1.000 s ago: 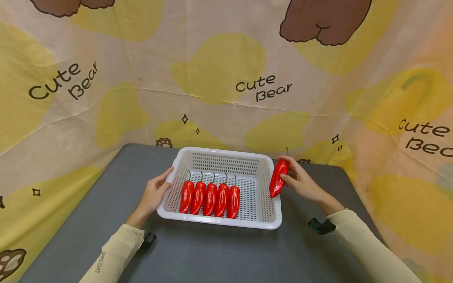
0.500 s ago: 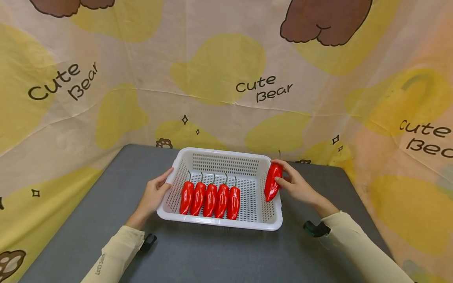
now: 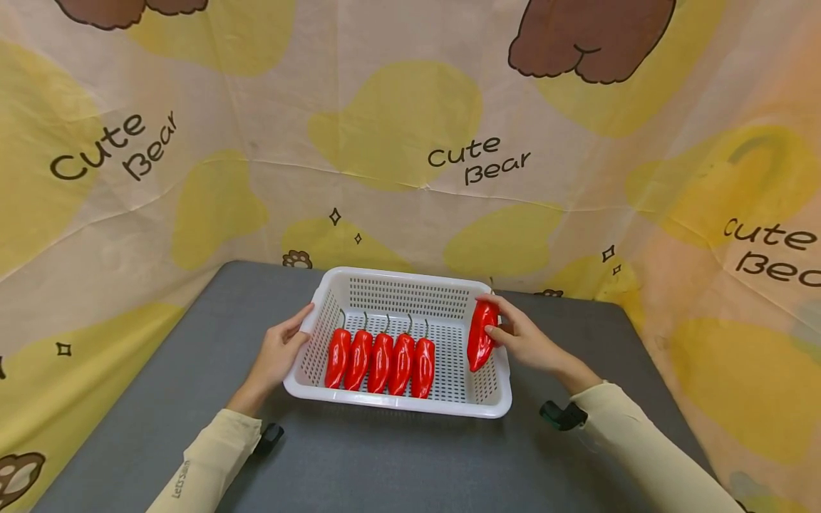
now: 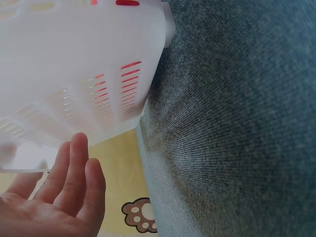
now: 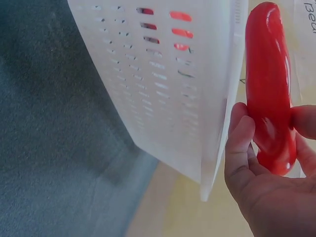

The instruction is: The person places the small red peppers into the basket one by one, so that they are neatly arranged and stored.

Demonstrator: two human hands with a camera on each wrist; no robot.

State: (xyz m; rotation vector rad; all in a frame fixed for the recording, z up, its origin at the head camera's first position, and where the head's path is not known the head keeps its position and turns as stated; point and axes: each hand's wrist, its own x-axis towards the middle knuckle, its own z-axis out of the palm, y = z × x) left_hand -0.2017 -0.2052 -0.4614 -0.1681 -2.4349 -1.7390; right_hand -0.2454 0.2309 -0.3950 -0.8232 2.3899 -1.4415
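Observation:
A white plastic basket [image 3: 398, 404] with slotted walls stands on the grey table. Inside, along its left and middle part, several glossy red peppers [image 3: 382, 363] lie side by side, green stems pointing to the back. My left hand [image 3: 276, 354] grips the basket's left rim. The left wrist view shows its fingers [image 4: 71, 177] under the rim, outside the wall. With thumb and fingers, my right hand [image 3: 529, 345] holds another red pepper [image 3: 482, 336] over the right end of the basket. In the right wrist view that pepper [image 5: 269, 64] is beside the rim, its stem hidden.
The grey tabletop [image 3: 410, 463] extends around the basket. A printed cloth [image 3: 385, 128] with bear pictures and lettering hangs close behind the table and at both sides. Dark straps [image 3: 563, 415] sit at the wrists.
My right hand has carried its pepper leftward and slightly toward me, from the basket's right rim to over its inside. The left hand and the basket have stayed in place.

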